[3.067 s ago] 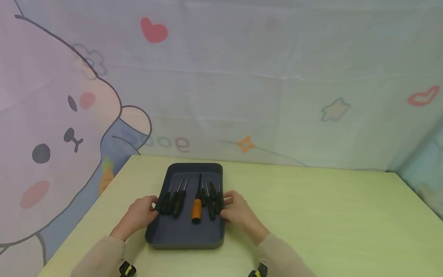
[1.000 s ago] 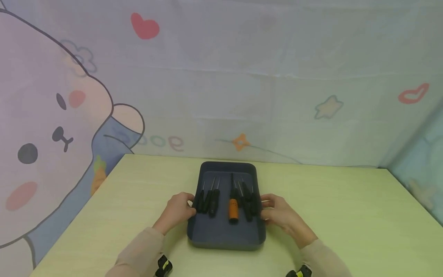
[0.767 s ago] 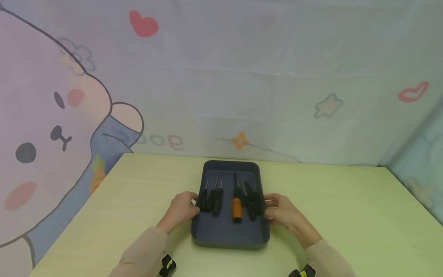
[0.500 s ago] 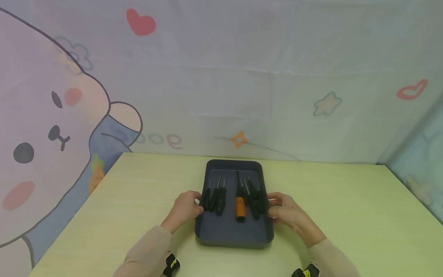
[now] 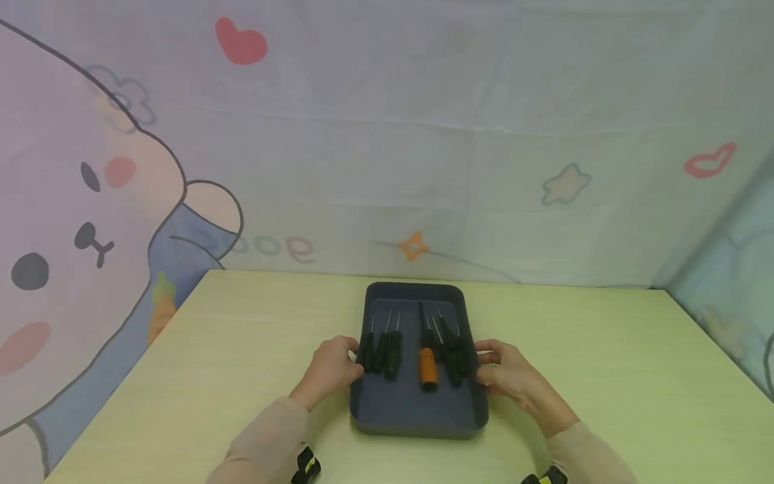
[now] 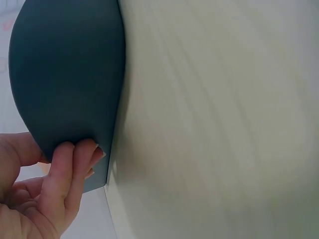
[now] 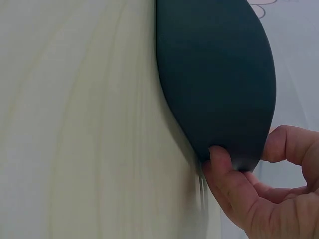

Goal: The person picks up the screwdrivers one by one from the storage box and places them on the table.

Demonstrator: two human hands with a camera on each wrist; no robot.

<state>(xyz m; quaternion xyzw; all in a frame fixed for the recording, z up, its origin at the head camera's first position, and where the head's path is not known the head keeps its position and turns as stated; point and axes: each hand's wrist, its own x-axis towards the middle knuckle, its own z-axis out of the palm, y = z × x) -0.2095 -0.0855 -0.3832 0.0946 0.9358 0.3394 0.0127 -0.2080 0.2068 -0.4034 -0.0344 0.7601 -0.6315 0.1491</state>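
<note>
A dark blue-grey tray (image 5: 417,415) rests on the pale yellow-green table. My left hand (image 5: 329,368) grips its left side, thumb over the rim; in the left wrist view the fingers (image 6: 64,169) lie against the tray's outer wall (image 6: 67,74). On the opposite side my right hand (image 5: 514,376) pinches the rim, and in the right wrist view its fingers (image 7: 232,184) press the outer wall (image 7: 219,74). Inside the tray, an orange-handled screwdriver (image 5: 428,370) lies near the middle. Black-handled screwdrivers (image 5: 393,356) lie to its left, and several more black-handled screwdrivers (image 5: 450,356) lie to its right.
The table (image 5: 598,376) extends to both sides of the tray, and its back edge runs close behind the tray. A printed cloth (image 5: 363,148) hangs behind the table. Black wrist devices (image 5: 306,465) sit below the sleeves.
Both hands have carried or slid the tray to the right along the table, with the screwdrivers in it. Movement over the last half second is slight. The head view has turned a little right.
</note>
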